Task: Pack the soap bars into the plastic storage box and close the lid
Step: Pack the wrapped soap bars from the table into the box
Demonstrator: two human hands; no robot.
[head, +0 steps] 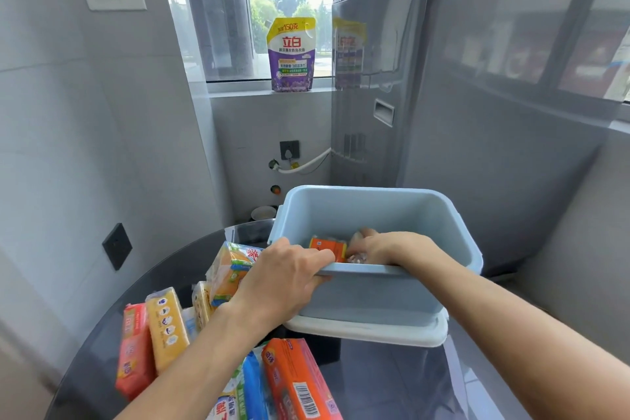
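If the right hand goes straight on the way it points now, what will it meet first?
The right hand reaches down-left inside the light blue plastic storage box. Straight on, it would probably first meet the orange wrapped soap bar lying there; depth is unclear, and they may touch already.

detergent pouch (pixel 291 54) on windowsill: "立白", "150克", "3倍洁净力"; orange soap pack (pixel 300 382): barcode, digits unreadable
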